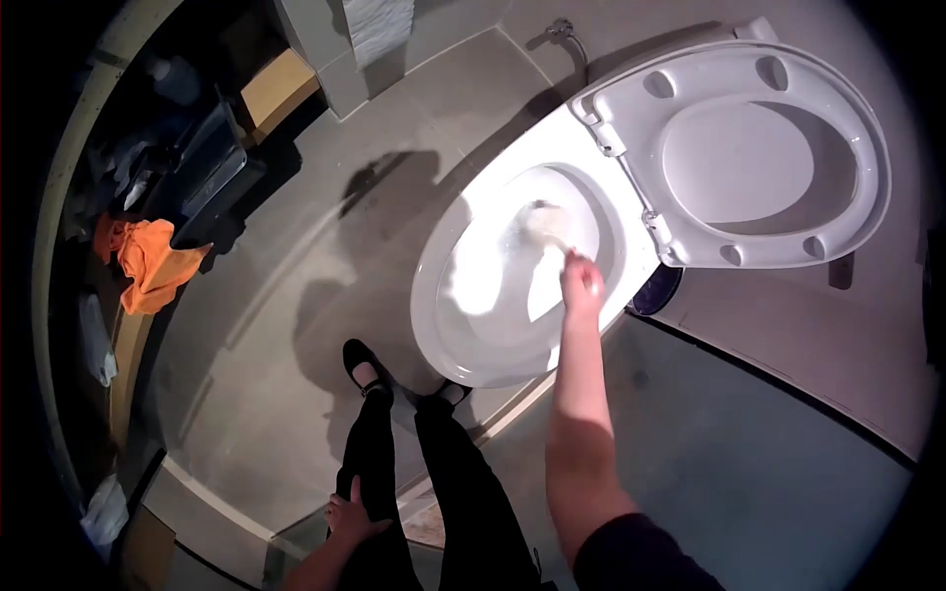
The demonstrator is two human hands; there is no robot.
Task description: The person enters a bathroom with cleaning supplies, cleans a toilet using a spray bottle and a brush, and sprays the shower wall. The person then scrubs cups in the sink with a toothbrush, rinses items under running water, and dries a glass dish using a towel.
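My right hand [582, 285] is closed around the handle of a white toilet brush [548, 227]. The brush head is inside the toilet bowl [431, 330], near its back wall, and is smeared by motion. Most of the handle is hidden by the hand. My left hand [354, 517] rests on my left leg near the knee, fingers apart, with nothing in it. The toilet seat and lid [645, 148] are raised and lean back to the right of the bowl.
A dark blue round container [658, 290] stands beside the toilet base. Shelves at the left hold an orange cloth [158, 264], a cardboard box [279, 94] and plastic bags. A valve with a hose [562, 30] is on the wall behind. A glass panel [729, 433] lies at the lower right.
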